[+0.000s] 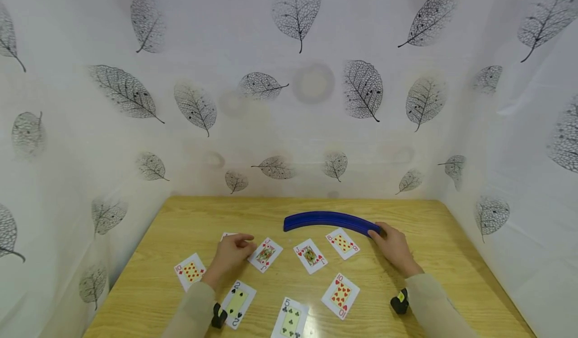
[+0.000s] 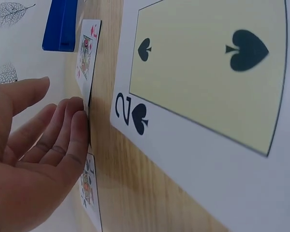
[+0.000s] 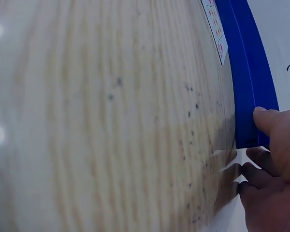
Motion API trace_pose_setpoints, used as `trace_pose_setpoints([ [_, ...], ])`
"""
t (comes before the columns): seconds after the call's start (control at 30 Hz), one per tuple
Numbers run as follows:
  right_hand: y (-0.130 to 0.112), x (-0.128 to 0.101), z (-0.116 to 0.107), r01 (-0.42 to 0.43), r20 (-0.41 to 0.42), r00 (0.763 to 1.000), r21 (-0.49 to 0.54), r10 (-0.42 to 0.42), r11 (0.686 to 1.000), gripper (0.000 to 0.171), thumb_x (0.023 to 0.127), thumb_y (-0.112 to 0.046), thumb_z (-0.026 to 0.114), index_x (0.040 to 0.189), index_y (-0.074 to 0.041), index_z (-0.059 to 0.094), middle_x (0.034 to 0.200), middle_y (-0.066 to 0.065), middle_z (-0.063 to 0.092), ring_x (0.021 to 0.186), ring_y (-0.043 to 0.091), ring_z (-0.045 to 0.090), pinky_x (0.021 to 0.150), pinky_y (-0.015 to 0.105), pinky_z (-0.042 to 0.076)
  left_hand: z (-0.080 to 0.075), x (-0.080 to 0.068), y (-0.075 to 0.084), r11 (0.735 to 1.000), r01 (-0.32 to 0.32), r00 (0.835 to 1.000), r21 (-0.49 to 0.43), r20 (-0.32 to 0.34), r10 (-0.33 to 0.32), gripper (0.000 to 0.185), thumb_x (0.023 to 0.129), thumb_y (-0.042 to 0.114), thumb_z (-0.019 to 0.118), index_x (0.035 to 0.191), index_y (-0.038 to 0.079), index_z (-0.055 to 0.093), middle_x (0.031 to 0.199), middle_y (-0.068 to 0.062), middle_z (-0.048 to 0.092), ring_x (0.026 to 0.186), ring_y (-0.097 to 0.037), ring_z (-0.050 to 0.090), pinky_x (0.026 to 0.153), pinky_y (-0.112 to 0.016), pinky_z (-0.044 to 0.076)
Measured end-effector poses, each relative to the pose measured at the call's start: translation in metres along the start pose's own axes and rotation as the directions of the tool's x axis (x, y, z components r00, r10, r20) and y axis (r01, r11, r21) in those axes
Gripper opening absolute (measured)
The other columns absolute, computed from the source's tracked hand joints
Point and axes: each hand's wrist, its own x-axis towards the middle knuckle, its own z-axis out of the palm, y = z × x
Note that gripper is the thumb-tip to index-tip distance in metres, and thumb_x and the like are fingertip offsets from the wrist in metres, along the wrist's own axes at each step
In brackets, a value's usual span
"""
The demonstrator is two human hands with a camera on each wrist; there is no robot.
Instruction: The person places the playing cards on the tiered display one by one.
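Observation:
A curved blue playing-card holder [image 1: 331, 218] lies toward the back of the table. My right hand [image 1: 394, 245] pinches its right end, the thumb [image 3: 267, 118] on the near side and the other fingers behind and below. My left hand [image 1: 232, 254] holds nothing, its fingers loosely bent with their tips low beside the jack of diamonds [image 1: 265, 255]. Beneath that hand another card [image 1: 227, 234] is mostly hidden; in the left wrist view a face card [image 2: 88, 188] shows below the fingers. The two of spades [image 1: 238, 304] lies near the left wrist.
Face up on the wooden table [image 1: 384, 288] are the ten of diamonds [image 1: 191, 271], jack of hearts [image 1: 310, 256], eight of diamonds [image 1: 342, 243], ten of hearts [image 1: 340, 296] and five of clubs [image 1: 291, 320]. A white leaf-print curtain [image 1: 289, 127] encloses the back and sides.

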Motion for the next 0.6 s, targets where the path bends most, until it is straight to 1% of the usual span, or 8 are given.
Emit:
trace_pose_setpoints([
  [0.17, 0.002, 0.0, 0.001, -0.015, 0.011, 1.0, 0.0, 0.015, 1.0, 0.053, 0.108, -0.031, 0.061, 0.144, 0.007, 0.056, 0.132, 0.033, 0.067, 0.121, 0.051, 0.065, 0.101, 0.063, 0.054, 0.003, 0.0, 0.0, 0.999, -0.005, 1.0, 0.043, -0.013, 0.005, 0.026, 0.093, 0.011, 0.079, 0.116, 0.0, 0.077, 0.094, -0.008, 0.078, 0.083, -0.013, 0.07, 0.07, -0.024, 0.057],
  [0.23, 0.002, 0.0, 0.001, -0.016, 0.013, 1.0, -0.002, 0.016, 1.0, 0.053, 0.108, -0.032, 0.061, 0.144, 0.007, 0.056, 0.132, 0.033, 0.067, 0.121, 0.051, 0.065, 0.101, 0.063, 0.054, 0.004, 0.001, 0.001, 0.999, 0.004, 1.0, 0.047, -0.005, -0.004, 0.027, 0.093, 0.011, 0.08, 0.118, 0.0, 0.077, 0.096, -0.008, 0.078, 0.085, -0.015, 0.071, 0.073, -0.027, 0.058],
  [0.37, 0.0, 0.0, 0.0, -0.014, 0.015, 1.0, -0.003, 0.014, 1.0, 0.053, 0.108, -0.031, 0.061, 0.144, 0.007, 0.056, 0.133, 0.033, 0.066, 0.121, 0.052, 0.064, 0.102, 0.063, 0.053, 0.006, 0.003, 0.002, 0.998, 0.028, 0.999, 0.064, 0.041, -0.031, 0.036, 0.091, 0.014, 0.082, 0.124, 0.002, 0.074, 0.097, -0.006, 0.075, 0.087, -0.017, 0.067, 0.077, -0.032, 0.057],
  [0.47, -0.001, -0.001, -0.001, -0.015, 0.022, 1.0, -0.002, 0.015, 1.0, 0.053, 0.109, -0.032, 0.06, 0.144, 0.007, 0.055, 0.135, 0.034, 0.065, 0.124, 0.053, 0.063, 0.104, 0.064, 0.052, 0.009, 0.006, 0.001, 0.993, 0.025, 0.996, 0.111, 0.085, -0.035, 0.045, 0.089, 0.017, 0.084, 0.131, 0.005, 0.071, 0.092, -0.003, 0.071, 0.082, -0.015, 0.063, 0.074, -0.032, 0.054],
  [0.5, -0.001, -0.001, -0.001, -0.017, 0.025, 1.0, -0.001, 0.017, 1.0, 0.053, 0.109, -0.032, 0.06, 0.145, 0.007, 0.055, 0.136, 0.034, 0.064, 0.125, 0.053, 0.062, 0.104, 0.064, 0.052, 0.01, 0.007, 0.0, 0.991, 0.019, 0.995, 0.132, 0.097, -0.032, 0.048, 0.089, 0.018, 0.085, 0.133, 0.006, 0.07, 0.09, -0.002, 0.07, 0.08, -0.014, 0.061, 0.073, -0.031, 0.053],
  [0.6, -0.002, -0.002, -0.001, -0.024, 0.033, 0.999, 0.003, 0.024, 1.0, 0.053, 0.109, -0.032, 0.059, 0.145, 0.007, 0.055, 0.137, 0.034, 0.063, 0.127, 0.053, 0.061, 0.106, 0.064, 0.051, 0.011, 0.01, 0.001, 0.982, -0.025, 0.991, 0.186, 0.131, 0.0, 0.055, 0.088, 0.02, 0.086, 0.138, 0.007, 0.068, 0.081, 0.0, 0.065, 0.071, -0.014, 0.056, 0.066, -0.029, 0.047],
])
